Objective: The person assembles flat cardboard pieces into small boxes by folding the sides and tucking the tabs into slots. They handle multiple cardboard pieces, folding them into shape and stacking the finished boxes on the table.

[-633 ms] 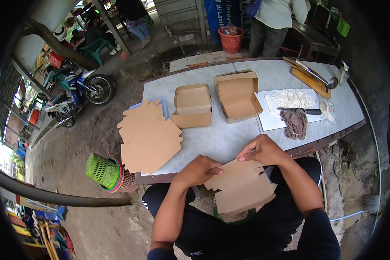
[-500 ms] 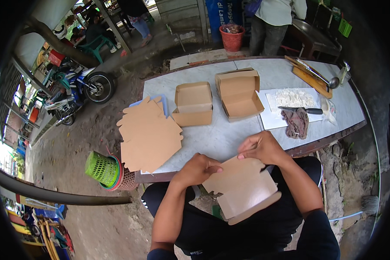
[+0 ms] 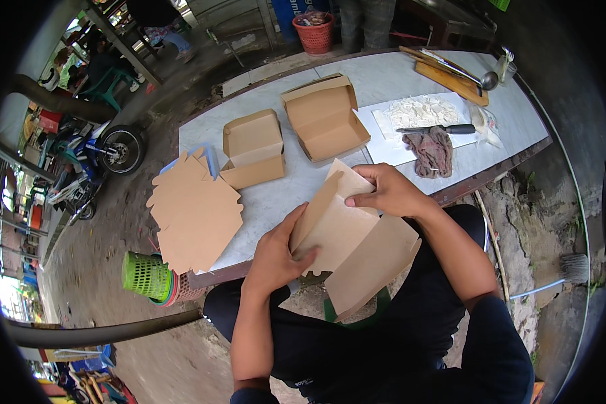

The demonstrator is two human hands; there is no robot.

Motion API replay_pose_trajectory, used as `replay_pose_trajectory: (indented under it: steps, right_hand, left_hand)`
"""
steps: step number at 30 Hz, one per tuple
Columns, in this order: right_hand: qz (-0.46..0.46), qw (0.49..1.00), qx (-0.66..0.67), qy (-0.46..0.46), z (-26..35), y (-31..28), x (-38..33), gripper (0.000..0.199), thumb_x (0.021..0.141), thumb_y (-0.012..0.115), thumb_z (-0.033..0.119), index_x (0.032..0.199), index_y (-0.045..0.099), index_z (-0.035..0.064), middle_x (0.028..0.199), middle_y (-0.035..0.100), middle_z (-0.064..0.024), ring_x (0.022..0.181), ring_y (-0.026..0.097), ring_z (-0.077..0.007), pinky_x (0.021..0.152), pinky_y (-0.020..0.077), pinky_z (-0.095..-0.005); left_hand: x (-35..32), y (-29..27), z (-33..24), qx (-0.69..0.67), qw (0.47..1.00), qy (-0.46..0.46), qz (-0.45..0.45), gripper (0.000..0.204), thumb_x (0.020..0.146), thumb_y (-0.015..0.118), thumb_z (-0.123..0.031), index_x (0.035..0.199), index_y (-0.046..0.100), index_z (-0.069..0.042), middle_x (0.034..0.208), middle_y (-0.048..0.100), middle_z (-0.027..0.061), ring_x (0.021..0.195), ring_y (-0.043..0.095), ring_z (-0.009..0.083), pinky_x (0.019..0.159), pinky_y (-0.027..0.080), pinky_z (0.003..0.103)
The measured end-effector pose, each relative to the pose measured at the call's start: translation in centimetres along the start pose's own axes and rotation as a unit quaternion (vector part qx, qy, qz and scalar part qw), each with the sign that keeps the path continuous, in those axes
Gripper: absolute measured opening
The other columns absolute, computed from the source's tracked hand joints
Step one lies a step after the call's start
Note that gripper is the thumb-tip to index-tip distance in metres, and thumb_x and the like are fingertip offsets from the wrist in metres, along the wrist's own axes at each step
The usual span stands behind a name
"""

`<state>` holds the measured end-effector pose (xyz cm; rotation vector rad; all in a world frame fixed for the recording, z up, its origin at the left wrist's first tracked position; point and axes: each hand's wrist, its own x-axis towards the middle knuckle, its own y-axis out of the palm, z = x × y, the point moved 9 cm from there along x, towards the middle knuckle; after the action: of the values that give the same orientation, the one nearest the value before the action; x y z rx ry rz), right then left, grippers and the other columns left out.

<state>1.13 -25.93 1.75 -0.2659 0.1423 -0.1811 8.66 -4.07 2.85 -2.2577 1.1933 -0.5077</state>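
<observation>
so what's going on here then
Someone is holding a partly folded cardboard box blank, the left grip on its left side and the right grip at its upper right edge. Some panels are bent up, but it is not closed. On the table, a stack of flat box blanks lies to the left, with open cardboard boxes toward the middle. A knife and a crumpled cloth lie to the right.
</observation>
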Motion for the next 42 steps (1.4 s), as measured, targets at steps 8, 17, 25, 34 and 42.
replay_pose_trajectory:
  steps: [8,17,25,34,42]
  right_hand:
    - [-0.001,0.998,-0.057,0.015,-1.9,-1.4,-0.9,0.047,0.082,0.092,0.013,0.124,0.074,0.0024,0.1,0.08,-0.0145,0.093,0.073,-0.0209,0.084,0.057,-0.0365]
    - [0.05,0.997,-0.057,-0.019,-1.8,0.4,-0.6,0.029,0.08,0.081,0.0,0.108,0.08,0.0047,0.084,0.077,-0.0065,0.075,0.069,-0.0137,0.073,0.0561,-0.0321]
    - [0.096,0.995,0.003,-0.035,-1.4,1.3,-0.7,0.018,0.077,0.077,-0.004,0.095,0.078,-0.0019,0.084,0.079,-0.0074,0.079,0.07,-0.0102,0.073,0.0569,-0.0328]
    - [0.245,0.955,0.162,-0.038,0.5,3.5,-1.7,0.044,0.09,0.08,0.027,0.124,0.076,-0.0009,0.113,0.08,-0.012,0.105,0.074,-0.014,0.092,0.0575,-0.0322]
    - [0.195,0.974,-0.117,0.005,3.1,2.6,-2.4,0.057,0.081,0.095,0.017,0.131,0.071,0.0051,0.102,0.079,-0.0067,0.093,0.071,-0.0127,0.084,0.0565,-0.0304]
  left_hand:
    - [-0.3,0.3,2.1,-0.272,0.958,-0.059,0.072,0.055,0.106,0.068,-0.019,0.156,0.054,0.001,0.136,0.07,0.0131,0.123,0.065,0.0191,0.106,0.05,0.034]
    - [-1.3,5.2,0.1,-0.456,0.851,-0.033,0.26,0.055,0.109,0.069,-0.03,0.149,0.041,-0.005,0.162,0.044,0.0185,0.15,0.044,0.0282,0.119,0.039,0.042]
    - [-1.3,6.8,-0.2,-0.416,0.88,-0.094,0.21,0.086,0.095,0.085,-0.013,0.162,0.032,-0.006,0.14,0.065,0.0123,0.126,0.06,0.0189,0.11,0.048,0.036]
    - [-1.4,8.8,-1.1,-0.326,0.908,-0.086,0.25,0.082,0.081,0.097,-0.036,0.145,0.061,0.0,0.131,0.072,0.0127,0.124,0.065,0.0224,0.111,0.048,0.037]
    - [-1.5,7.9,-0.7,-0.129,0.967,-0.015,0.219,0.072,0.086,0.092,-0.04,0.136,0.064,0.003,0.117,0.077,0.0205,0.109,0.075,0.0355,0.099,0.056,0.041]
